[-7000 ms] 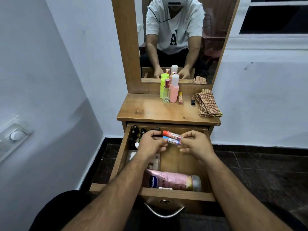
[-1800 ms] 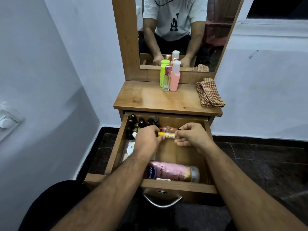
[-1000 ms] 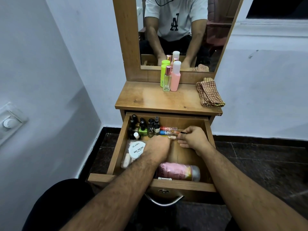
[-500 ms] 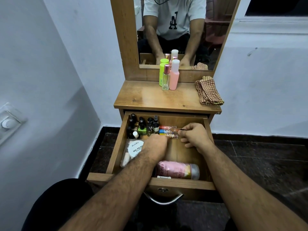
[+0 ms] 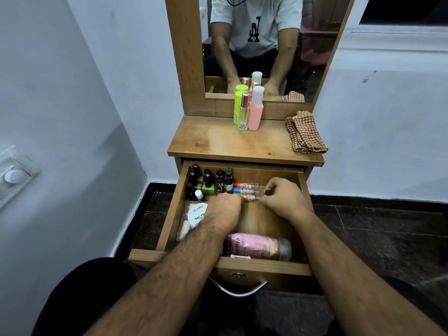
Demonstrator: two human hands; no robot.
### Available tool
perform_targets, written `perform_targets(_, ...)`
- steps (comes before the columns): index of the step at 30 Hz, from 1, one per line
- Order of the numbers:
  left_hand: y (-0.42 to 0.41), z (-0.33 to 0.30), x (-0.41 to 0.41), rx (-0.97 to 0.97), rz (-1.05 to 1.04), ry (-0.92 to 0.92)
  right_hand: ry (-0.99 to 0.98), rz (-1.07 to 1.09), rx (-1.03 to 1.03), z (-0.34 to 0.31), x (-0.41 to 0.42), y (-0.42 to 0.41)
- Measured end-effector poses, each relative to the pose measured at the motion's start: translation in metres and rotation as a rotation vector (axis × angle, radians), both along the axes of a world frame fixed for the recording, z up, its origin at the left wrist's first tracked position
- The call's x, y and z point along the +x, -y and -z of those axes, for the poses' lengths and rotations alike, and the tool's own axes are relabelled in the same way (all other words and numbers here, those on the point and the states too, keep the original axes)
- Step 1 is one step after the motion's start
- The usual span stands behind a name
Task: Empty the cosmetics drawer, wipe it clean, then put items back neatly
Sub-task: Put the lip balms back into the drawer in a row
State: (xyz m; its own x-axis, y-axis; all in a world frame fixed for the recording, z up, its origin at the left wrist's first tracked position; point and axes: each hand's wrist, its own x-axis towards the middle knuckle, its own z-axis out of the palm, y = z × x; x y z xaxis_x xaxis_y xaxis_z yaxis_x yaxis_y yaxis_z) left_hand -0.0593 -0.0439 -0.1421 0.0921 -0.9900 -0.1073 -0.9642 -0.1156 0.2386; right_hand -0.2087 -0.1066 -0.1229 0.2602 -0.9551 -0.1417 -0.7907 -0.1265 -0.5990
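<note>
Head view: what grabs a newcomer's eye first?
Both hands meet in the open drawer: the left hand and right hand work at a short row of small colourful tubes near its back. A pink lotion bottle lies on its side along the drawer's front. Up on the dresser top, a neon green bottle stands by the mirror, with a checked cloth at the right edge.

Just one camera here, worn on the head, wide-angle, looking forward and down. It sits close over the open drawer (image 5: 242,265), both forearms reaching in from the bottom edge. The mirror (image 5: 264,44) straight ahead faces back at the wearer's torso.
</note>
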Motion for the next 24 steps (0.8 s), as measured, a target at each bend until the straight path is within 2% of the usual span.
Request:
perform_targets(3,-0.001,-0.001,0.0,0.01,0.003,0.007,-0.198,-0.091,-0.067,0.001,0.01,-0.008)
perform_targets(8,-0.001,-0.002,-0.001,0.002,0.001,0.015,-0.196,-0.134,-0.062,0.01,0.019,-0.011)
perform_targets(13,-0.001,-0.005,-0.002,-0.02,-0.036,0.006,-0.3,-0.125,-0.092,0.015,0.013,-0.009)
perform_targets(24,-0.003,-0.009,-0.002,-0.005,-0.029,0.018,-0.186,0.055,-0.031,0.022,0.007,-0.001)
